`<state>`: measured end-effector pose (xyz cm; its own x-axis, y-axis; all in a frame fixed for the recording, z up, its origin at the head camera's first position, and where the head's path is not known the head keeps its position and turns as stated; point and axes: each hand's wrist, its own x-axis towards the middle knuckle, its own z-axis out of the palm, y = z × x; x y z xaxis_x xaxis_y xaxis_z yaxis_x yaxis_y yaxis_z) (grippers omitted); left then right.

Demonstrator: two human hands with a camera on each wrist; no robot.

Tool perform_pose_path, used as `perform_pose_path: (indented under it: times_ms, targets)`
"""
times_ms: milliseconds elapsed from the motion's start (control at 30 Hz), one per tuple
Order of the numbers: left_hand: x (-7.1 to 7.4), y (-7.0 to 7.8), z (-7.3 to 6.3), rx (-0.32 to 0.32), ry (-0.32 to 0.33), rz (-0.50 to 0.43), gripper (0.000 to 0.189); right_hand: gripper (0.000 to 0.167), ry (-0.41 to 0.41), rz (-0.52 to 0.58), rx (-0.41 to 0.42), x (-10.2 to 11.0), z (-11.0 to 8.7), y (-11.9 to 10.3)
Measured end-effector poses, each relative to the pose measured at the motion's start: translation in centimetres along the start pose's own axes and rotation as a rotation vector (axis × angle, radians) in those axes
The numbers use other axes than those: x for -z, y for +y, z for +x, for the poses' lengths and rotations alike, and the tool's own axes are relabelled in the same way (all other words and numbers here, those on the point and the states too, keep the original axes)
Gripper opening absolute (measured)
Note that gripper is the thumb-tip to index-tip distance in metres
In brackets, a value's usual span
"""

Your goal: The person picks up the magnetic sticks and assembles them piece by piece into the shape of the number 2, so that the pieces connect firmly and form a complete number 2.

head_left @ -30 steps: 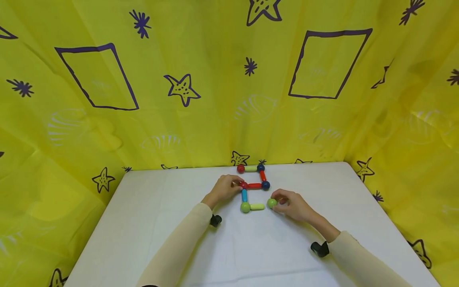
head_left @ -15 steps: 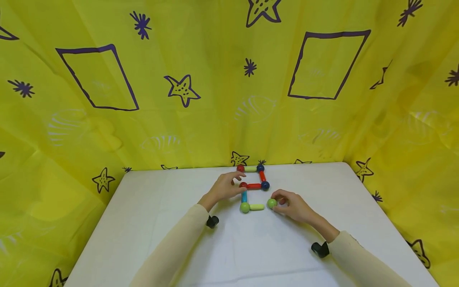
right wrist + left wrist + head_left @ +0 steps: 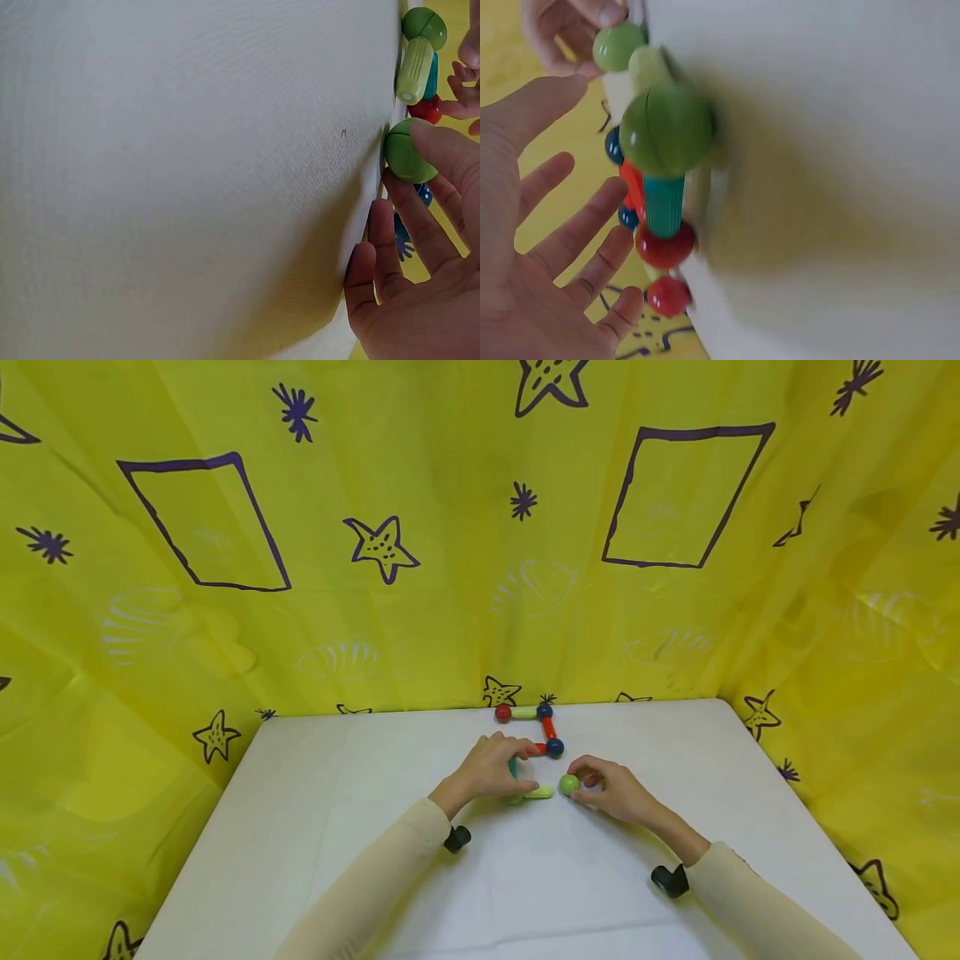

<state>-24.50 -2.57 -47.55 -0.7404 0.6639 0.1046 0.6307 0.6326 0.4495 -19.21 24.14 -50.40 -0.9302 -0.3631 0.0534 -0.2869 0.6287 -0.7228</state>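
In the head view my left hand point(image 3: 491, 767) hovers over the left part of a chain of balls and rods, fingers spread and apart from the pieces. The left wrist view shows a green ball point(image 3: 667, 131) beside it, joined to a teal rod point(image 3: 664, 206) that runs to a red ball point(image 3: 664, 246). A yellow-green rod point(image 3: 542, 792) extends from that green ball. My right hand point(image 3: 618, 793) pinches another green ball point(image 3: 569, 785) between thumb and fingers, with a small gap between it and the rod's free end.
Further back, the chain continues with a blue ball point(image 3: 554, 747), a red rod point(image 3: 549, 727), another blue ball point(image 3: 544, 712), a light green rod point(image 3: 524, 713) and a red ball point(image 3: 503, 713). All lie on a white tabletop point(image 3: 360, 785). A yellow patterned curtain point(image 3: 450, 627) stands behind.
My left hand has let go of the middle red ball, lifted off, and shifted toward the front and right, now covering the near-left green ball. The right hand stays put with its green ball.
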Motion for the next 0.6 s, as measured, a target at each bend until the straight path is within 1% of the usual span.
perform_pose_path:
  times_ms: [167,300,600]
  targets:
    - [-1.5,0.5,0.4,-0.032,-0.029,0.110,0.044,0.030,0.004,0.005,0.006,0.1,0.0,0.1]
    - [-2.1,0.9,0.5,-0.044,-0.031,0.183,0.037,0.030,0.003,0.010,0.004,0.1,0.0,0.1]
    - [-2.4,1.7,0.5,-0.040,-0.055,0.198,0.023,0.029,0.010,0.008,-0.006,0.0,0.1,0.1]
